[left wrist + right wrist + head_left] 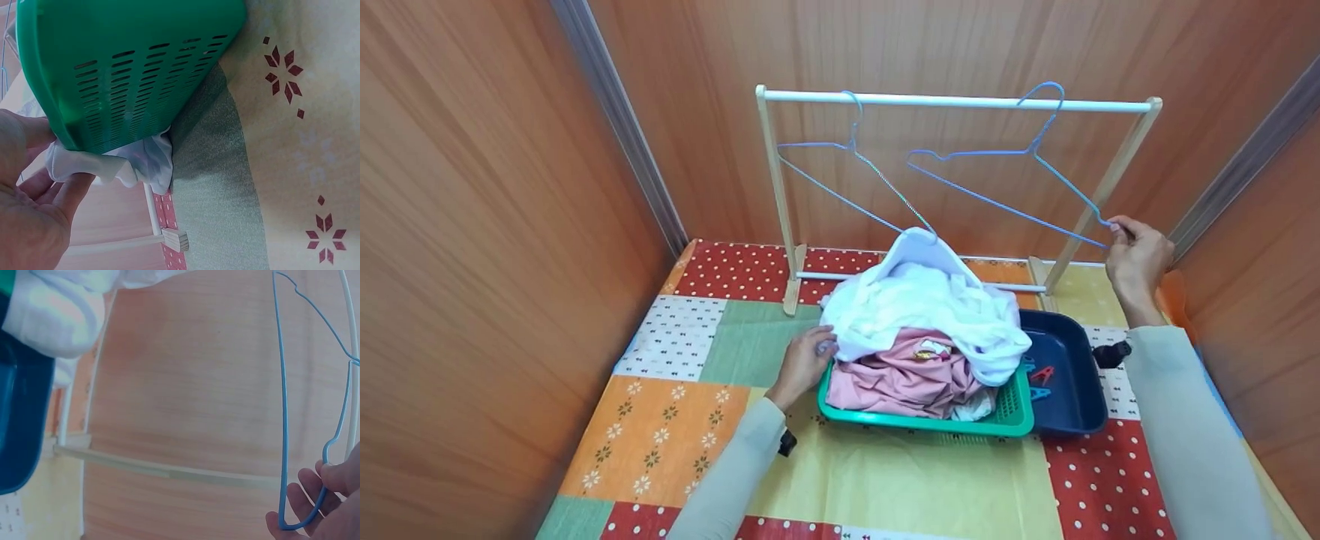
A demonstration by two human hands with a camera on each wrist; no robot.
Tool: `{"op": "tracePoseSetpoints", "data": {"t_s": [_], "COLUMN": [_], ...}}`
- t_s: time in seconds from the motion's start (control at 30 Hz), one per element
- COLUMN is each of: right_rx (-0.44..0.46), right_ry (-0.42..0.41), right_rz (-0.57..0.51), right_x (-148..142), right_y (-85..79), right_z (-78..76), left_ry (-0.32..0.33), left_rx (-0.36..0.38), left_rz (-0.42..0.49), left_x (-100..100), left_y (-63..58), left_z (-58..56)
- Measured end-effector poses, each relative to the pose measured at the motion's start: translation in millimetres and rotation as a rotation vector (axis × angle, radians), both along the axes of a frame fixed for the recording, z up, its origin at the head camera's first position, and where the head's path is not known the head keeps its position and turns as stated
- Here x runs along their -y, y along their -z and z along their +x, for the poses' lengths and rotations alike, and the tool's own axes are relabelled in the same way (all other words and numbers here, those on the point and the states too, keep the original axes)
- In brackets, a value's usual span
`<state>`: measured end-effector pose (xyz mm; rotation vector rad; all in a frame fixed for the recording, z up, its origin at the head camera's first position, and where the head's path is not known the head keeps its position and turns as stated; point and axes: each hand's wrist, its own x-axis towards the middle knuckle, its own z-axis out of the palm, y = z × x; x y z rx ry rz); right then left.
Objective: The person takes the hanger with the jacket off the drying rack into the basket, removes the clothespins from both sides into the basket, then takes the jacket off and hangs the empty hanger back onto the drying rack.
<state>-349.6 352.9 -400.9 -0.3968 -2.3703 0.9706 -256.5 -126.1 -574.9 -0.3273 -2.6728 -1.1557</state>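
Note:
My right hand [1140, 255] pinches the right end of a blue clothes hanger [990, 153], whose hook is over the rack's top bar. The right wrist view shows my fingers around that corner of the hanger [282, 394]. At the left rim of a green basket [922, 426], my left hand [801, 367] holds the edge of a white cloth [915, 300] between thumb and fingers. The cloth lies heaped over a folded pink garment [911, 382] in the basket. In the left wrist view the cloth's edge [90, 165] hangs over the basket's corner.
A second blue hanger [817, 144] hangs at the left of the wooden rack [960, 100], its lower corner near the white heap. Right of the basket sits a dark blue tray [1072, 375] with red and blue clothespins [1042, 376]. Wood-grain panels [495, 262] enclose the patterned cloth-covered surface.

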Motion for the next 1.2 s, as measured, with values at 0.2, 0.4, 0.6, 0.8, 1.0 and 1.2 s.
{"op": "tracePoseSetpoints", "data": {"t_s": [0.2, 0.4, 0.6, 0.8, 1.0, 1.2], "right_rx": [-0.001, -0.025, -0.026, -0.060, -0.030, 0.005], "right_ry": [-0.029, -0.049, -0.054, -0.072, -0.093, -0.103], "right_rz": [0.013, 0.028, 0.043, 0.071, 0.071, 0.070], "right_x": [6.8, 16.5, 22.8, 26.9, 31.3, 33.9], "right_y": [-8.1, -11.2, -9.4, -3.2, 2.9, 7.8], "right_z": [-7.2, -15.1, -21.0, -27.6, -28.5, -29.0], "left_ry": [-0.011, -0.013, -0.012, -0.016, -0.010, -0.005], "left_rx": [0.031, 0.047, 0.005, -0.038, -0.026, -0.007], "left_rz": [0.002, 0.007, 0.001, -0.020, -0.006, -0.007], "left_x": [1.1, 0.2, 0.1, -0.4, -0.8, 0.3], "left_y": [-2.2, -2.2, -1.0, 1.3, -0.2, 0.1], "left_z": [-0.2, 1.4, -0.4, -0.8, -0.8, -1.0]}}
